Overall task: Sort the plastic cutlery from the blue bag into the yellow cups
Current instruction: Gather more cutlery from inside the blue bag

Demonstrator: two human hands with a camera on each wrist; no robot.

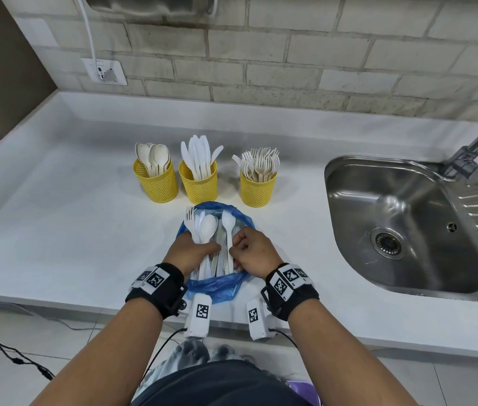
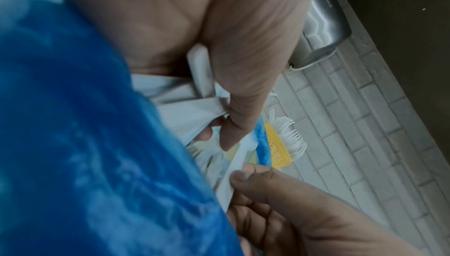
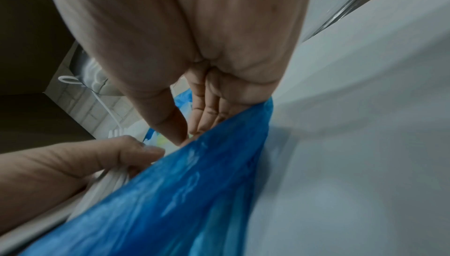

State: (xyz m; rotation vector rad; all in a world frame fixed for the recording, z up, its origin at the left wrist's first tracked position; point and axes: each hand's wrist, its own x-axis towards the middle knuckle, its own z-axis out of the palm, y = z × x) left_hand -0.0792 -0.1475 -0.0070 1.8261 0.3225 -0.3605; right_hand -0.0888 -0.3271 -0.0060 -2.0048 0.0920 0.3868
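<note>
The blue bag [image 1: 220,287] lies open on the counter's front edge with white plastic cutlery [image 1: 207,227] fanned out of it. My left hand [image 1: 202,247] grips a bundle of these pieces by their handles [image 2: 175,96]. My right hand [image 1: 236,244] pinches the handle of one white spoon [image 1: 227,221] on the right side of the pile. Behind the bag stand three yellow mesh cups: spoons [image 1: 157,183] on the left, knives [image 1: 198,183] in the middle, forks [image 1: 258,187] on the right. The bag [image 3: 194,183] hides most of the cutlery in both wrist views.
A steel sink [image 1: 401,227] with a tap [image 1: 474,153] fills the right of the counter. A brick wall with a socket [image 1: 106,71] stands behind. Bare white counter [image 1: 71,218] lies left of the bag and between bag and sink.
</note>
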